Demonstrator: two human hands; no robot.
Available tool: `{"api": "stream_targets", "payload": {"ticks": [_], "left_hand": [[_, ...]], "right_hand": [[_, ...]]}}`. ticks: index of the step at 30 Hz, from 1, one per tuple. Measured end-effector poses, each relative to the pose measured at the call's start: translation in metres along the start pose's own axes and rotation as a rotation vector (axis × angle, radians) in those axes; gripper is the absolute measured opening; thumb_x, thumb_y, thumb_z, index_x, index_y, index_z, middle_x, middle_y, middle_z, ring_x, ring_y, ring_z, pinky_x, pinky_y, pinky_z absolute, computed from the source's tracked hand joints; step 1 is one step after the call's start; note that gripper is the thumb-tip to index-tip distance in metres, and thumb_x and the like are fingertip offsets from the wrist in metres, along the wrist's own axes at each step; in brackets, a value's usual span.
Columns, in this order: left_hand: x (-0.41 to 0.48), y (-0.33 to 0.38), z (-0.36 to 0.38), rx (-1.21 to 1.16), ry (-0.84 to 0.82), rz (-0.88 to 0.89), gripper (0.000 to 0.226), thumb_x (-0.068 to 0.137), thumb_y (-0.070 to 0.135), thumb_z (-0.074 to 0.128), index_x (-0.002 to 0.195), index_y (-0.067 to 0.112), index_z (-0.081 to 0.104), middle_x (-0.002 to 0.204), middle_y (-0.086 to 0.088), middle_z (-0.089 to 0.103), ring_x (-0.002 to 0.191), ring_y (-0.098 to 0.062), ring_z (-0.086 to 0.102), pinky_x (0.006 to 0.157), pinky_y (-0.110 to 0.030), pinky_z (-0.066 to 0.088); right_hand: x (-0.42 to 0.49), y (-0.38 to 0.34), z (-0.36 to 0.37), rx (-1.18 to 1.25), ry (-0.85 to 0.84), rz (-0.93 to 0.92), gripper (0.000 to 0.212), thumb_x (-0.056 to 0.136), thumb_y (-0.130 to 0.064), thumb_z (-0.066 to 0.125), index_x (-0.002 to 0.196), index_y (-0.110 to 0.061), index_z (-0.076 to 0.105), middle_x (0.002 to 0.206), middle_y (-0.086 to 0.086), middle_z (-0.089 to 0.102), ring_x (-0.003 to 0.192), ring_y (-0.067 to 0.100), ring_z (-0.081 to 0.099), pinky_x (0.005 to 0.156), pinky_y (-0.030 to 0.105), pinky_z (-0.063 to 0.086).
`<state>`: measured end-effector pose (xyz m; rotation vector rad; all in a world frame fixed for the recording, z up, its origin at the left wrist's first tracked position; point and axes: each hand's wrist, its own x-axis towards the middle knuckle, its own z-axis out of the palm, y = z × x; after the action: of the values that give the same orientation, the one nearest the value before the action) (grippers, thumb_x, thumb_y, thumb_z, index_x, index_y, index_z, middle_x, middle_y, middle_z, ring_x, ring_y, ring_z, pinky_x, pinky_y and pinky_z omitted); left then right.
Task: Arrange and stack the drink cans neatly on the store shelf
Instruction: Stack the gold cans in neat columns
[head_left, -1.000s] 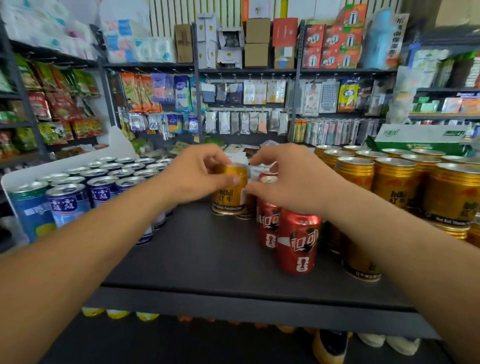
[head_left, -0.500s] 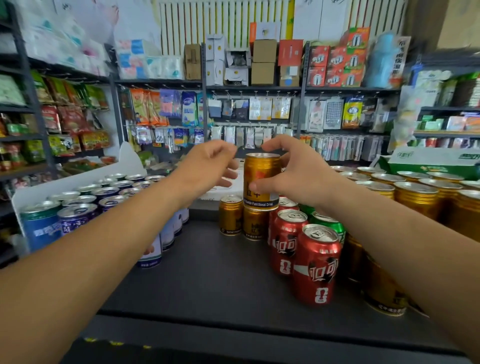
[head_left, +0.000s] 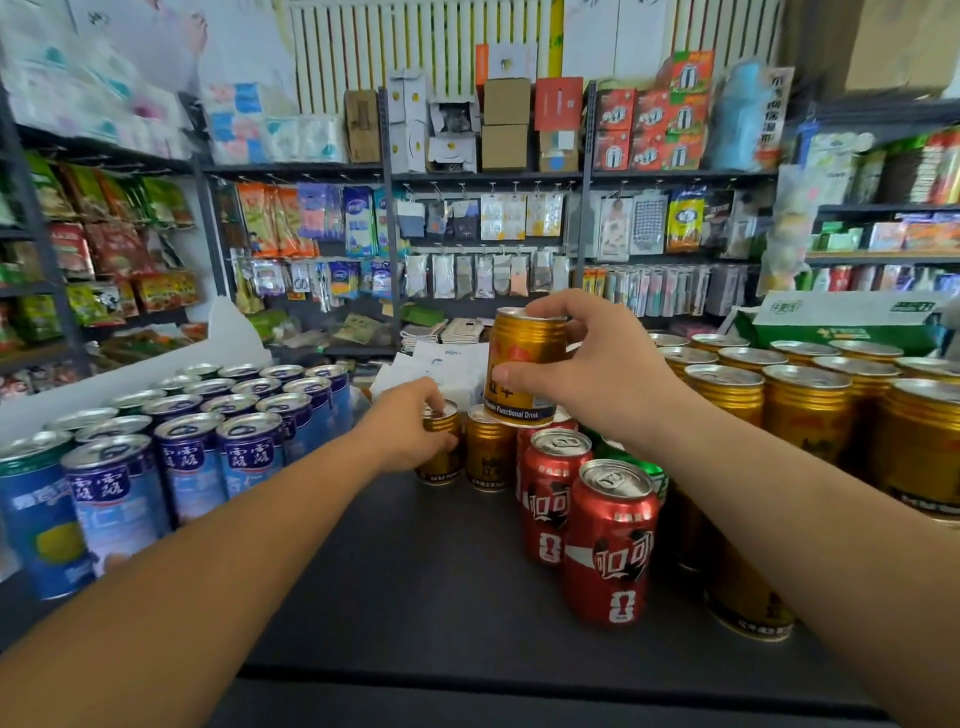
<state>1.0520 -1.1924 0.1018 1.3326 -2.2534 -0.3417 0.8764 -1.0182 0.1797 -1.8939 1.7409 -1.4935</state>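
Note:
My right hand (head_left: 587, 364) grips a gold energy-drink can (head_left: 522, 364) by its top and side, held tilted just above another gold can (head_left: 488, 452) standing on the dark shelf (head_left: 415, 582). My left hand (head_left: 410, 431) is curled round a third gold can (head_left: 441, 447) that stands on the shelf to the left of it. Two red cola cans (head_left: 608, 540) stand in a row in front, with a green can (head_left: 649, 473) partly hidden behind them.
A block of blue-and-white cans (head_left: 208, 441) fills the shelf's left side in a white carton. Stacked gold cans (head_left: 810, 410) fill the right side. A green-and-white box (head_left: 841, 322) lies behind them. Store racks with hanging goods stand at the back.
My left hand has dropped from the air onto the left gold can and closed round it. My right hand still holds the raised gold can, now tilted over the standing one.

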Motion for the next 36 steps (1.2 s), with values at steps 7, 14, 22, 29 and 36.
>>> {"api": "stream_targets", "payload": {"ticks": [7, 14, 22, 29, 36], "left_hand": [[-0.049, 0.056, -0.084, -0.072, 0.211, 0.022, 0.078, 0.069, 0.055, 0.087, 0.132, 0.017, 0.062, 0.127, -0.005, 0.066, 0.113, -0.026, 0.063, 0.098, -0.044, 0.055], [-0.119, 0.195, -0.112, -0.226, 0.269, 0.14, 0.056, 0.065, 0.069, 0.081, 0.093, 0.02, 0.078, 0.088, -0.003, 0.075, 0.076, -0.017, 0.071, 0.065, -0.035, 0.058], [-0.13, 0.29, -0.058, -0.226, 0.251, 0.169, 0.075, 0.06, 0.073, 0.081, 0.097, 0.008, 0.075, 0.096, -0.018, 0.072, 0.071, -0.016, 0.065, 0.058, -0.037, 0.054], [-0.126, 0.305, -0.009, -0.064, 0.196, 0.107, 0.096, 0.054, 0.085, 0.074, 0.099, 0.0, 0.074, 0.095, -0.02, 0.071, 0.088, -0.03, 0.069, 0.067, -0.035, 0.046], [-0.122, 0.299, 0.016, 0.057, 0.171, -0.003, 0.091, 0.05, 0.091, 0.07, 0.105, 0.02, 0.061, 0.099, 0.005, 0.062, 0.091, -0.013, 0.06, 0.063, -0.031, 0.045]], "right_hand": [[-0.01, -0.016, -0.044, 0.113, -0.017, -0.005, 0.056, 0.071, -0.024, 0.093, 0.118, -0.025, 0.063, 0.1, 0.0, 0.075, 0.082, 0.016, 0.076, 0.072, 0.038, 0.066], [-0.038, -0.018, -0.141, 0.139, -0.001, -0.013, 0.054, 0.067, -0.017, 0.095, 0.112, -0.02, 0.066, 0.088, 0.003, 0.078, 0.08, 0.023, 0.078, 0.07, 0.038, 0.066], [-0.081, 0.028, -0.23, 0.066, 0.039, 0.042, 0.051, 0.064, -0.019, 0.096, 0.107, -0.026, 0.068, 0.091, 0.002, 0.078, 0.079, 0.018, 0.078, 0.078, 0.045, 0.065], [-0.108, 0.062, -0.257, -0.1, -0.013, -0.023, 0.049, 0.067, -0.032, 0.095, 0.109, -0.03, 0.07, 0.092, -0.006, 0.074, 0.081, 0.012, 0.072, 0.077, 0.037, 0.063], [-0.111, 0.072, -0.252, -0.034, 0.018, -0.075, 0.054, 0.067, -0.034, 0.095, 0.112, -0.027, 0.068, 0.092, -0.005, 0.076, 0.074, 0.011, 0.075, 0.07, 0.04, 0.064]]}}
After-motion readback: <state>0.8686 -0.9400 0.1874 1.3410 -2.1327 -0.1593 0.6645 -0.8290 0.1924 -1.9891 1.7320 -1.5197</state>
